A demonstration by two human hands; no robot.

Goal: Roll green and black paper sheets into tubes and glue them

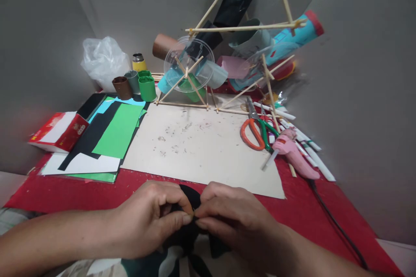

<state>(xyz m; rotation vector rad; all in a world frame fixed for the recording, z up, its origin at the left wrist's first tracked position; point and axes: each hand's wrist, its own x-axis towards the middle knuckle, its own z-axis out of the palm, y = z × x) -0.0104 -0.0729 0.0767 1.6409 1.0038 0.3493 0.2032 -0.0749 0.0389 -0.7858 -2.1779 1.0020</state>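
Note:
At the table's near edge, my left hand (162,214) and my right hand (229,216) meet with their fingertips almost touching. Both are closed in a pinch, thumb against fingers. Whatever lies between the fingertips is too small to name; a tiny yellowish speck shows there. A dark black shape (191,194) is visible just behind and between the hands, and I cannot tell whether either hand touches it. Beyond them a cream sheet of card (195,151) with dark smudges lies on the red table cover (139,190).
At the back stands a wooden stick frame (182,104) with plastic discs and paper tubes. Scissors (251,134), a pink glue gun (294,153) and white marker pens (316,160) lie right. Coloured paper (118,130), a red box (60,132) and short tubes (147,89) are left.

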